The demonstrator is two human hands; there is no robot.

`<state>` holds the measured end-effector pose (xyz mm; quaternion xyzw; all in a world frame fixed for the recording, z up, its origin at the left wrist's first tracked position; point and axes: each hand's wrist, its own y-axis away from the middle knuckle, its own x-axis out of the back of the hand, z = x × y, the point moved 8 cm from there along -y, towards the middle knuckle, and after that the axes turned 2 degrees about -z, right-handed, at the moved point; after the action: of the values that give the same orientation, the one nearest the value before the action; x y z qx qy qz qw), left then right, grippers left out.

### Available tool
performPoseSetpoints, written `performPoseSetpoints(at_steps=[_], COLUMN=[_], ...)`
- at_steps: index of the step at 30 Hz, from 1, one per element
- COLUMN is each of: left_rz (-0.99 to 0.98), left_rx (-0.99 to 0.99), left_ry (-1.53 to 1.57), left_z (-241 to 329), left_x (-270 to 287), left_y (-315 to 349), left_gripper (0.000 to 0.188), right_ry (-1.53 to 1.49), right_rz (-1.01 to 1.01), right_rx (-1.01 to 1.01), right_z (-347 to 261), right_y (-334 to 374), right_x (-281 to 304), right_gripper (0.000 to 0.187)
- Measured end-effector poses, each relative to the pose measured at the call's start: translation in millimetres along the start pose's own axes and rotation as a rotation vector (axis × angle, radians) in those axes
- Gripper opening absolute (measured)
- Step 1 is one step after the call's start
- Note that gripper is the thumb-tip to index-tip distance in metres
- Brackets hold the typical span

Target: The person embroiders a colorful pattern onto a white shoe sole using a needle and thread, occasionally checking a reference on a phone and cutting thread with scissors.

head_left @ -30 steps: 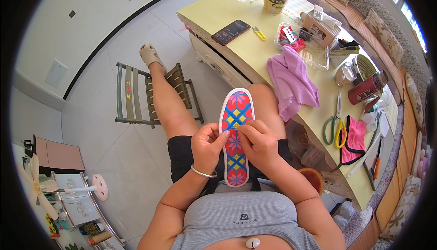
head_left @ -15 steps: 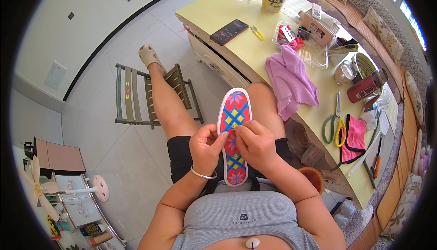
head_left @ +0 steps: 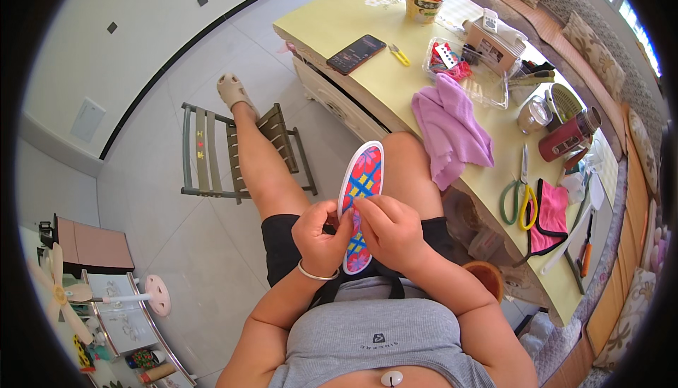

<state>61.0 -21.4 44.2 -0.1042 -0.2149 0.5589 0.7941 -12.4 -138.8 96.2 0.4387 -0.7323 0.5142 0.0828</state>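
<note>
A long embroidered shoe insole (head_left: 364, 178) with a red, blue and yellow pattern and a white border is held up over my lap. My left hand (head_left: 318, 238) grips its left edge near the middle, thumb on the patterned face. The fingers of my right hand (head_left: 390, 231) are pinched together against the same face, close to my left thumb. What lies between those right fingertips is hidden or too small to make out. The insole is tilted, so its face looks narrowed, and both hands cover part of its middle.
To the right, a yellow-topped table holds a purple towel (head_left: 452, 130), scissors (head_left: 521, 194), a phone (head_left: 356, 54), small yellow snips (head_left: 399, 55), a plastic box of thread (head_left: 448, 59) and a dark red flask (head_left: 568, 136). My leg rests on a folding stool (head_left: 205, 151).
The insole has turned on its long axis and looks narrower, its lower end raised. Both hands stay on it, with the right fingers shifted slightly left toward the left thumb.
</note>
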Motion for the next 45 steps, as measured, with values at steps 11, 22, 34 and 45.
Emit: performPoseSetpoints(at_steps=[11,22,34,45], left_rz=[0.011,-0.121,-0.167,-0.163], left_rx=[0.104,0.389,0.322,0.346], left_ry=[0.196,1.003,0.791,0.813], left_z=[-9,-35,-30,-37], left_x=[2,-26,-27,-29], left_y=[-3,-3,4,2], left_gripper=[0.012,0.019,0.018,0.018], right_ry=[-0.242,-1.637,-2.002,-2.003], right_rz=[0.232,0.010,0.066,0.127], right_rx=[-0.176,-1.264,-1.162,-1.228], right_z=[11,65,67,73], right_y=[-1,62,66,72], right_x=[21,-70,-87,-95], right_gripper=[0.018,0.012,0.028,0.030])
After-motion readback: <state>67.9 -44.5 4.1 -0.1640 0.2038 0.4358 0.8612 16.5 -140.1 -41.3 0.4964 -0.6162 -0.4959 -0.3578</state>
